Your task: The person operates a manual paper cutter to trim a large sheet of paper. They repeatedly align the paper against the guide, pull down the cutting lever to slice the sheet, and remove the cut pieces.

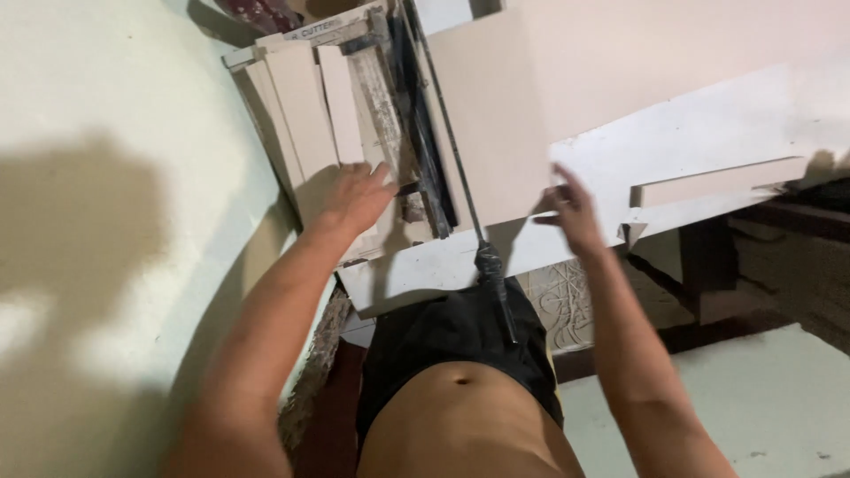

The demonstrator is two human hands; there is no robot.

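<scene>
Pale walls hemmed my white bench (708,124). Left of the cutter blade (423,133), my left hand (354,199) lay spread, steadying cut strips (305,106); right of it, my right hand (574,212) pinched the cardboard sheet (487,115) to square it.

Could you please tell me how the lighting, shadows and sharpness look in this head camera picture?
In the head view, hard light from above leaves a broad soft shadow on the pale wall; the right hand is smeared by motion blur at the cardboard sheet, the left hand on the paper cutter is sharper, and the upper right board is washed out.
</scene>
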